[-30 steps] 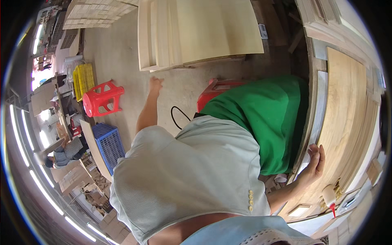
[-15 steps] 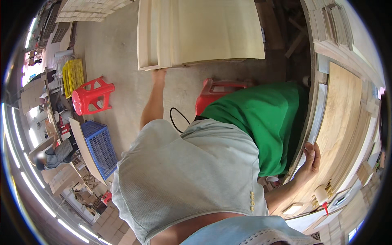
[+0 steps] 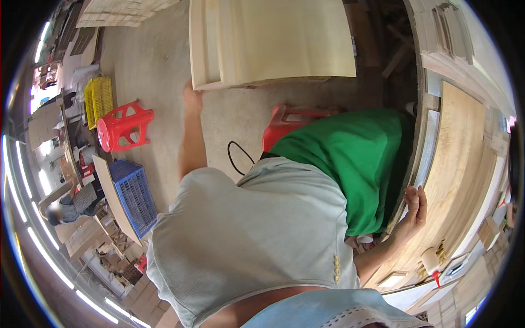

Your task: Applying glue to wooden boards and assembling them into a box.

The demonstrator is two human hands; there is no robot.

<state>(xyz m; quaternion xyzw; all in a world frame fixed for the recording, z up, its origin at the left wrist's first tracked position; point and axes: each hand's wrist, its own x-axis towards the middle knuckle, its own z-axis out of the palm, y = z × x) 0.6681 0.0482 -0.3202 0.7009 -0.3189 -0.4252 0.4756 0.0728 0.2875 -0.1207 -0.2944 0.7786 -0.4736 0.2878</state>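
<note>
My left hand (image 3: 191,97) reaches far forward to the lower left corner of a stack of pale wooden boards (image 3: 273,44) and touches it; its fingers are hidden at the board's edge. My right hand (image 3: 415,205) rests with its fingers spread on the curved edge of a light wooden panel (image 3: 459,164) that lies on a bench at the right. My pale shirt and a green cloth (image 3: 355,158) fill the middle of the view.
A glue bottle with a red tip (image 3: 430,261) lies on the bench below my right hand. A red stool (image 3: 124,126), a yellow crate (image 3: 98,95) and a blue crate (image 3: 134,194) stand on the concrete floor at left. A black cable (image 3: 238,158) loops beside another red stool (image 3: 290,123).
My left hand has moved forward from the floor area to the corner of the board stack. My right hand has slid a little up along the panel's edge.
</note>
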